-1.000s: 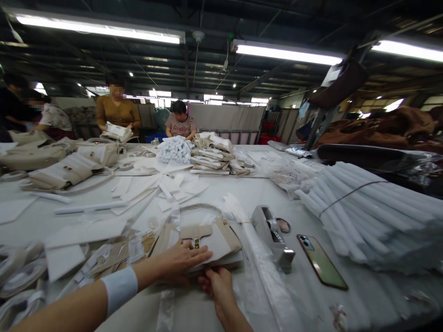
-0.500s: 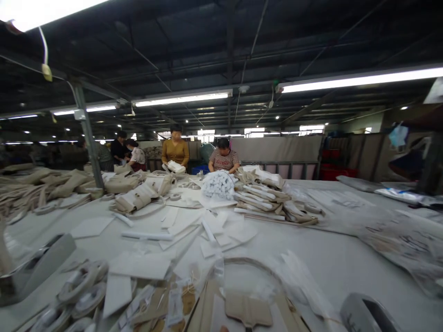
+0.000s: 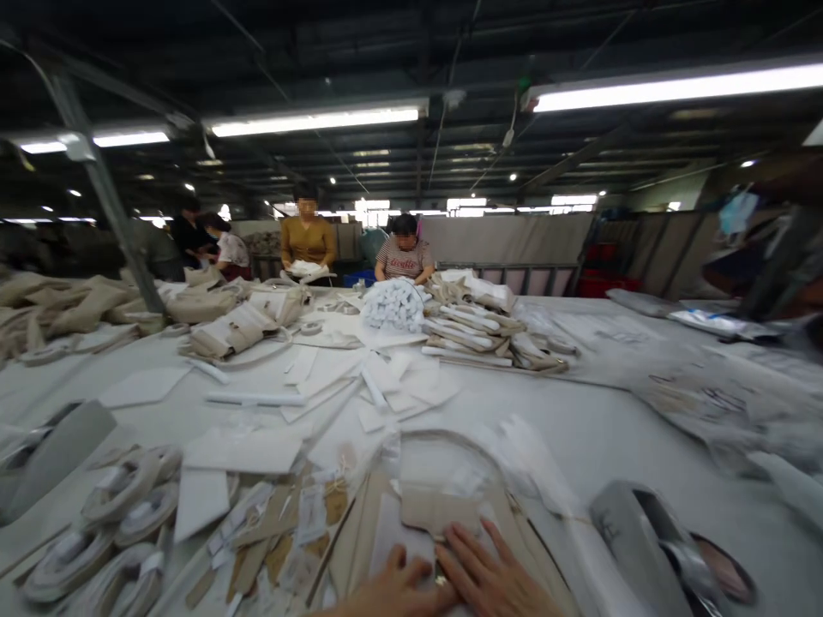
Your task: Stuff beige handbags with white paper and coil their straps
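Bag (image 3: 361,524) near centre, left of tape dispenser (image 3: 633,548). Both hands now in view, versus one fingertip earlier: right hand (image 3: 494,572) on flap (image 3: 429,509), fingers slightly spread; left hand (image 3: 399,587) curled at clasp (image 3: 441,572), can't tell if gripping.

The handbag (image 3: 428,507) is located front centre on the table (image 3: 514,394), with the tape dispenser (image 3: 633,548) to its right and the coiled straps (image 3: 164,507) to its left. Loose card sheets (image 3: 417,390) lie behind the handbag. Farther back, the roll bundle (image 3: 393,304) adjoins the left side of the bag stack (image 3: 472,330).
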`<state>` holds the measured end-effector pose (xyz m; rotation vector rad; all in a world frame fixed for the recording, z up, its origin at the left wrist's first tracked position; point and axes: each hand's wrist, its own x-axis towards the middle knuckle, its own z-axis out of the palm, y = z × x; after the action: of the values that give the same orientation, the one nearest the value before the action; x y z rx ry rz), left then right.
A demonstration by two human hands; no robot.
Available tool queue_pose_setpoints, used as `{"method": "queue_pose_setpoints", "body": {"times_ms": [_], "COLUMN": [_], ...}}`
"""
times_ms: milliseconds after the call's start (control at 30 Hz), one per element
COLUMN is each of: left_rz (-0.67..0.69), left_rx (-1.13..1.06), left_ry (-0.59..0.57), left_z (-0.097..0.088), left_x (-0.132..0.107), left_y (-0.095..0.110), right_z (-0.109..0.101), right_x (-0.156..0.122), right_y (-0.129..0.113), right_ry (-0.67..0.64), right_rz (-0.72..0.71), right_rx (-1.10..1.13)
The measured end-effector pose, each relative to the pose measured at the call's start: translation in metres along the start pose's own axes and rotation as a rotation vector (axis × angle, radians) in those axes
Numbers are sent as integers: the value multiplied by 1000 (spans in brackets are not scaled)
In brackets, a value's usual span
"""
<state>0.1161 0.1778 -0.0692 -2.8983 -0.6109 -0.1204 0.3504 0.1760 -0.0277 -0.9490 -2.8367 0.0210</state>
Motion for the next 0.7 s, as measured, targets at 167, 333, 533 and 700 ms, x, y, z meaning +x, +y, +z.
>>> {"method": "queue_pose_setpoints", "body": {"times_ms": [167, 333, 533, 700], "left_rz": [-9, -8, -169, -204], "left_rx": [-309, -566, -243, -313], "left_ry": [-40, -86, -86, -133], "left_z": [-28, -70, -39, -11], "left_x": [-2, -1, -11, -25], "left_y": [0, -13, -18, -15], "right_z": [-8, -14, -14, -9], "right_x": [-7, -7, -8, -4], "right_y": [-19, -28, -32, -30], "right_ry": [-122, -134, -161, -172], "right_rz": [187, 242, 290, 279], "right_rx": [245, 332, 375, 331]}}
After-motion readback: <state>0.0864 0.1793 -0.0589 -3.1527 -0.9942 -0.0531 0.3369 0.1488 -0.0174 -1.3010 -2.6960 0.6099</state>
